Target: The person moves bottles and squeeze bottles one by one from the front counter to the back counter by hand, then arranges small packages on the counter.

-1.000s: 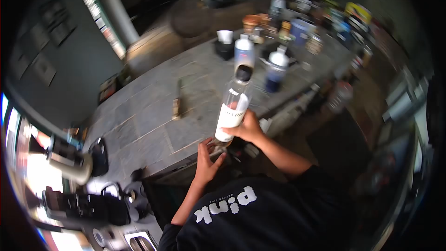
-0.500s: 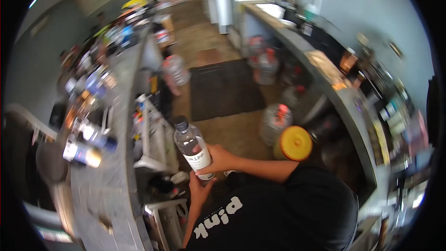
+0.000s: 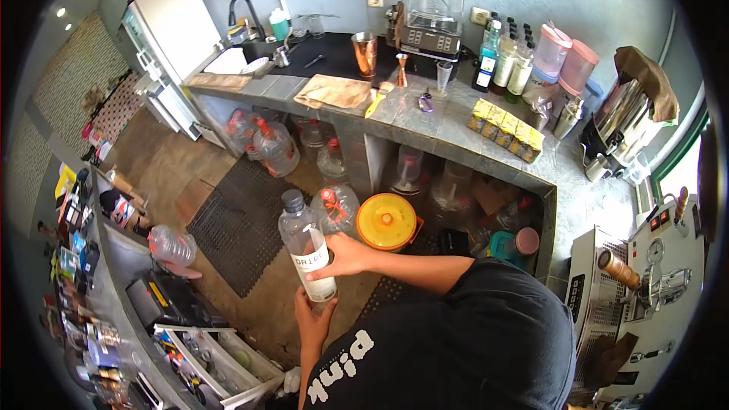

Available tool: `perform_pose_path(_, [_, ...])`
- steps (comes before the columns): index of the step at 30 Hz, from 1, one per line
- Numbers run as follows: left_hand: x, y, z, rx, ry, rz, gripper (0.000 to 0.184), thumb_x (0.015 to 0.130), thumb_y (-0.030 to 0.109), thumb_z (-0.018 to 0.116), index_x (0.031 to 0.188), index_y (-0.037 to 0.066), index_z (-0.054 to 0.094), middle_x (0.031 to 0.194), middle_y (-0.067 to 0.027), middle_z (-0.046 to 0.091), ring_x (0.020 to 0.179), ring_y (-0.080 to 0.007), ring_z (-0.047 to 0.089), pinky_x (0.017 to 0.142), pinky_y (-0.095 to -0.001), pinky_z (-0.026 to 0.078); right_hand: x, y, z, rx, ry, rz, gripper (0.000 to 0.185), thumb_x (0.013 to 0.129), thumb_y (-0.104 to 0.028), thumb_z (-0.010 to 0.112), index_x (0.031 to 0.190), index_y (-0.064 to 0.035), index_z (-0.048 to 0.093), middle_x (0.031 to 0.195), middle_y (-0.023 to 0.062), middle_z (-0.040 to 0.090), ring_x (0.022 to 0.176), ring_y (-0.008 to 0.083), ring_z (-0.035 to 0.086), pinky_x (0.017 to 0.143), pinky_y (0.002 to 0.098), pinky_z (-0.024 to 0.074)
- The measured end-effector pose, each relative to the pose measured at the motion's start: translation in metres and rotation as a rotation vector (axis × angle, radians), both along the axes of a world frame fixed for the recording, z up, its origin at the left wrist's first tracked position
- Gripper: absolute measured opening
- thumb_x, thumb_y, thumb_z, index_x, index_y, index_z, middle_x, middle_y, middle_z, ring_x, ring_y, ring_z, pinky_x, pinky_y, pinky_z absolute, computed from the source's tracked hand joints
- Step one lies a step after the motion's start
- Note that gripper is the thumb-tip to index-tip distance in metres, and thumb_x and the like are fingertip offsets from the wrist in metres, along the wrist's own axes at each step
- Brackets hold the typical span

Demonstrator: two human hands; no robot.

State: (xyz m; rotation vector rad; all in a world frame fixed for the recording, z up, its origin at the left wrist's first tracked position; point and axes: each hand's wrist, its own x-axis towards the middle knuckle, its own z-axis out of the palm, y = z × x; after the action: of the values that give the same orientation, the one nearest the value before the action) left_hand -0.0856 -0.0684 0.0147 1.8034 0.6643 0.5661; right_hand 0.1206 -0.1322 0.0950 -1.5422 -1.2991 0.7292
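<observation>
A clear bottle (image 3: 299, 231) with a dark cap and a white label reading roughly "DRIPP" stands nearly upright in front of my body. It looks mostly see-through, and I cannot tell whether anything is in it. My right hand (image 3: 343, 256) wraps around its middle from the right, the thumb lying across the label. Under the bottle's base, my left hand (image 3: 313, 320) cups it with closed fingers, partly hidden by the bottle. Behind the bottle on the floor is a large clear jug (image 3: 336, 212) with a red top, beside a yellow-lidded orange container (image 3: 388, 222).
The tiled counter (image 3: 425, 125) holds a blender (image 3: 434, 11), a copper shaker tin (image 3: 365, 53), syrup bottles (image 3: 486, 57) and yellow boxes (image 3: 506, 129). An espresso machine (image 3: 653, 281) stands at right. Open drawers (image 3: 216, 361) jut out at lower left. A black mat (image 3: 247, 231) covers the floor.
My view has turned to the right, bringing the back counter and espresso machine into sight. The bottle stays in both hands, in much the same grip.
</observation>
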Motion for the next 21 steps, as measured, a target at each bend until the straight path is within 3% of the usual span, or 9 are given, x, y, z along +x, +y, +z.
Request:
perform_pose_path(1, [0.017,0.000,0.000,0.002,0.003,-0.012,0.067,0.074,0.017,0.082,0.126,-0.001,0.043,0.112,-0.0147,0.056,0.101,-0.0217,0.058,0.083,-0.0333,0.047,0.018,-0.003,0.001,-0.001,-0.007,-0.024,0.065,0.068,-0.053,0.077,0.107,-0.0023,0.066,0.099,0.0179,0.070,0.093,0.0308,0.068,0.087,0.0383,0.0511])
perform_pose_path(5, [0.096,0.000,0.000,0.089,0.079,-0.072,0.067,0.074,0.018,0.082,0.125,-0.002,0.044,0.111,-0.0151,0.056,0.101,-0.0217,0.056,0.084,-0.0339,0.045,0.092,-0.017,0.018,0.009,-0.070,-0.086,0.059,0.067,-0.046,0.080,0.102,-0.0008,0.066,0.093,0.0168,0.070,0.088,0.0276,0.069,0.083,0.0377,0.0523])
perform_pose_path(7, [0.144,-0.008,0.005,-0.016,-0.103,-0.095,0.068,0.073,0.020,0.083,0.124,-0.002,0.043,0.112,-0.0160,0.056,0.099,-0.0220,0.056,0.083,-0.0341,0.045,0.131,-0.022,0.020,0.031,-0.093,-0.155,0.061,0.065,-0.046,0.081,0.102,0.0001,0.066,0.090,0.0175,0.071,0.083,0.0288,0.070,0.080,0.0373,0.0536])
perform_pose_path(11, [0.238,-0.005,0.005,0.049,-0.104,-0.235,0.070,0.075,0.024,0.081,0.126,-0.003,0.042,0.115,-0.0170,0.054,0.100,-0.0243,0.057,0.086,-0.0368,0.046,0.211,-0.048,0.031,0.069,-0.144,-0.287,0.060,0.064,-0.044,0.082,0.102,-0.0003,0.066,0.088,0.0159,0.071,0.080,0.0267,0.071,0.078,0.0349,0.0548])
perform_pose_path(13, [0.288,-0.010,0.010,0.050,-0.119,-0.292,0.070,0.076,0.023,0.079,0.128,-0.004,0.041,0.118,-0.0182,0.052,0.102,-0.0261,0.056,0.087,-0.0376,0.045,0.249,-0.064,0.034,0.081,-0.129,-0.390,0.058,0.063,-0.042,0.083,0.100,-0.0010,0.065,0.087,0.0150,0.071,0.080,0.0243,0.071,0.078,0.0347,0.0547])
perform_pose_path(15, [0.334,-0.016,0.015,0.211,-0.166,-0.371,0.069,0.079,0.022,0.077,0.131,-0.003,0.039,0.119,-0.0197,0.051,0.107,-0.0284,0.054,0.088,-0.0383,0.044,0.290,-0.083,0.037,0.123,-0.184,-0.473,0.054,0.063,-0.038,0.083,0.099,-0.0018,0.065,0.085,0.0135,0.071,0.080,0.0220,0.071,0.077,0.0342,0.0545])
perform_pose_path(17, [0.369,-0.027,0.029,0.232,-0.162,-0.450,0.065,0.083,0.016,0.071,0.135,-0.003,0.037,0.122,-0.0223,0.048,0.114,-0.0320,0.052,0.096,-0.0404,0.042,0.330,-0.101,0.038,0.104,-0.220,-0.610,0.053,0.063,-0.037,0.084,0.099,-0.0022,0.065,0.085,0.0125,0.071,0.080,0.0199,0.070,0.077,0.0339,0.0547])
perform_pose_path(19, [0.394,-0.033,0.015,0.153,-0.208,-0.499,0.061,0.084,0.015,0.069,0.134,-0.002,0.039,0.121,-0.0219,0.051,0.114,-0.0323,0.054,0.098,-0.0409,0.043,0.366,-0.124,0.052,0.163,-0.247,-0.756,0.058,0.061,-0.042,0.084,0.095,0.0012,0.067,0.083,0.0166,0.071,0.077,0.0251,0.072,0.074,0.0349,0.0559])
perform_pose_path(21, [0.405,-0.037,0.021,0.180,-0.168,-0.559,0.058,0.084,0.015,0.069,0.133,-0.002,0.041,0.120,-0.0212,0.052,0.113,-0.0321,0.055,0.096,-0.0405,0.044,0.397,-0.149,0.065,0.177,-0.264,-0.916,0.054,0.062,-0.038,0.085,0.095,0.0011,0.067,0.085,0.0160,0.072,0.079,0.0224,0.072,0.074,0.0360,0.0561])
